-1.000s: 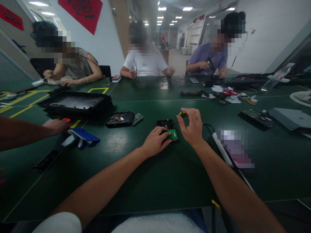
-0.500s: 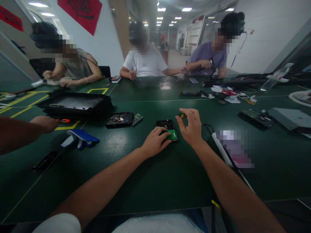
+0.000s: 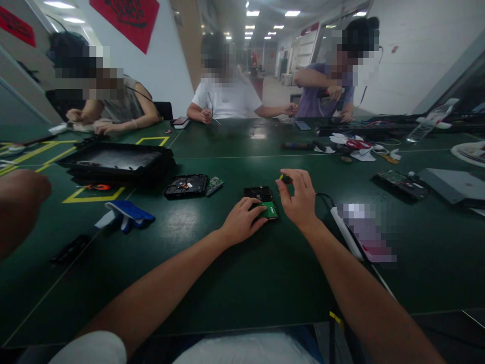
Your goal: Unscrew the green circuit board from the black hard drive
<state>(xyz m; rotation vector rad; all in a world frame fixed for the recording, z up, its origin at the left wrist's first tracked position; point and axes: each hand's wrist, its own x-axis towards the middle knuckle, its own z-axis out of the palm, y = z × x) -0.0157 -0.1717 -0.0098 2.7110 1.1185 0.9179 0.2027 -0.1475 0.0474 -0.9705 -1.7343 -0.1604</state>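
Note:
My left hand (image 3: pixel 242 221) rests on a hard drive (image 3: pixel 261 201), fingers pressed on its green circuit board (image 3: pixel 270 209) and holding it down on the green table (image 3: pixel 227 283). My right hand (image 3: pixel 300 200) hovers just right of the drive, fingertips pinched round a small black and yellow screwdriver handle (image 3: pixel 285 178) that stands over the drive's far right corner.
A second opened drive (image 3: pixel 187 186) with a loose board lies left, beside a black tray (image 3: pixel 117 163). Blue and white gloves (image 3: pixel 125 215) and a co-worker's arm (image 3: pixel 18 202) are at the left. A white cabled device (image 3: pixel 359 232) lies right. Three people sit across the table.
The co-worker's hand at the left has pulled back from the orange tool toward the frame's edge. My right hand twisted slightly on the screwdriver. Across the table, the person at the right raised an arm.

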